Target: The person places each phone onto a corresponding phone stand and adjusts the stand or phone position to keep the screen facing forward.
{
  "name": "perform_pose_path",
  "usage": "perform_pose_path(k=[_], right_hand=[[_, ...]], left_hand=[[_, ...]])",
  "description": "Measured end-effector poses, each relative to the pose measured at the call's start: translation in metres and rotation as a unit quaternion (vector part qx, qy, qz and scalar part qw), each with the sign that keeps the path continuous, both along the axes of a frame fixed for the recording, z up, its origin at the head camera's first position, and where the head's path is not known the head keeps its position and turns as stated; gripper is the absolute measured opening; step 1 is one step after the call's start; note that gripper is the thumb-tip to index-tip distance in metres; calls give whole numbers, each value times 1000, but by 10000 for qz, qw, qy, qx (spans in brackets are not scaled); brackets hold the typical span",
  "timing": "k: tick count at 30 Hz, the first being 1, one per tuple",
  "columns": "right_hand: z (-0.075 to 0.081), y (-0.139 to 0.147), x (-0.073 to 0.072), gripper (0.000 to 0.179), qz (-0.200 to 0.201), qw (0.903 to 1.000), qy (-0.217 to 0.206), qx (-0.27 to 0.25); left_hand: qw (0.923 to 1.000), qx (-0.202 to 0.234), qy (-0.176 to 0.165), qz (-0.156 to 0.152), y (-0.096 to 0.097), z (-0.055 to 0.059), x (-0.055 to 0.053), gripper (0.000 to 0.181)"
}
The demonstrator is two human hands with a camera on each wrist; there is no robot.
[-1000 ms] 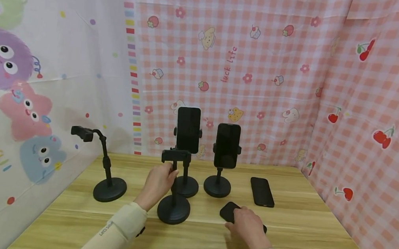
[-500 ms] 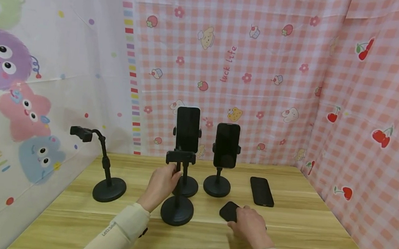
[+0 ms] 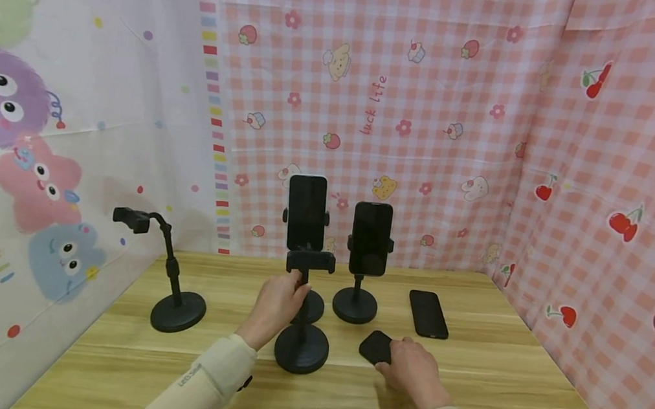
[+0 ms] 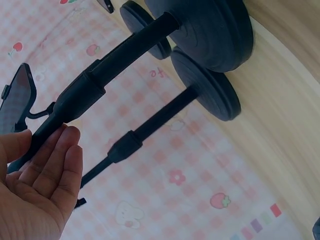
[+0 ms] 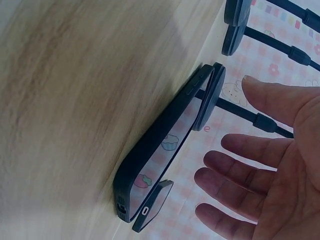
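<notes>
My left hand (image 3: 274, 305) grips the upper pole of a black phone stand (image 3: 302, 350), whose round base is at the table. The left wrist view shows the thumb and fingers (image 4: 64, 162) curled around the thin pole, above its thicker collar. At the right, my right hand (image 3: 415, 371) is over a black smartphone (image 3: 375, 347) lying on the table and hides part of it. From the right wrist, that phone (image 5: 150, 145) appears apart from the loosely spread fingers (image 5: 235, 170), which hold nothing.
Behind, two stands hold upright phones, one white-edged (image 3: 306, 212) and one black (image 3: 371, 237). Another phone (image 3: 429, 314) lies flat at the back right. A stand with a bent neck and bare clamp (image 3: 178, 311) is at the left. Patterned cloths (image 3: 453, 176) border the wooden table.
The left hand has shifted the held phone stand to the right, its base moving with it. The right hand stays almost in place over the phone.
</notes>
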State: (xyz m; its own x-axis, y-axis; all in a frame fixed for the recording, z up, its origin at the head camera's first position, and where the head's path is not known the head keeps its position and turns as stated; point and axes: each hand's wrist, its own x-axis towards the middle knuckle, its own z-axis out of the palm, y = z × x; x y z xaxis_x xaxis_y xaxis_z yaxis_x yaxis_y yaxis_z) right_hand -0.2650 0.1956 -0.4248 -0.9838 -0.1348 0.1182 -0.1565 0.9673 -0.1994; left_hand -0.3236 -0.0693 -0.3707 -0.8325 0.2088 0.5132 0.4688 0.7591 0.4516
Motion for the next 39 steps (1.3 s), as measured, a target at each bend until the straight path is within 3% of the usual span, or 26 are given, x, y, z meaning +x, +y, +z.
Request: perform_pose_path(k=[11,17,29,39], right_hand=[[3,1,3,43,-22,10000,43,15],[2,3,2,43,-83,9999,69,-5],[3,7,4,44,-198,9997,72,92],[0,13,4,47,-359,9992,-105,109]], left_hand=[[9993,169,-272,-206,21,0,-3,19],[9989,221,-347,-224,32,-1,-8,20],[9976,276,-555,-297,52,3,-8,20],[9980,398,-437,-237,61,-1,-9,20]])
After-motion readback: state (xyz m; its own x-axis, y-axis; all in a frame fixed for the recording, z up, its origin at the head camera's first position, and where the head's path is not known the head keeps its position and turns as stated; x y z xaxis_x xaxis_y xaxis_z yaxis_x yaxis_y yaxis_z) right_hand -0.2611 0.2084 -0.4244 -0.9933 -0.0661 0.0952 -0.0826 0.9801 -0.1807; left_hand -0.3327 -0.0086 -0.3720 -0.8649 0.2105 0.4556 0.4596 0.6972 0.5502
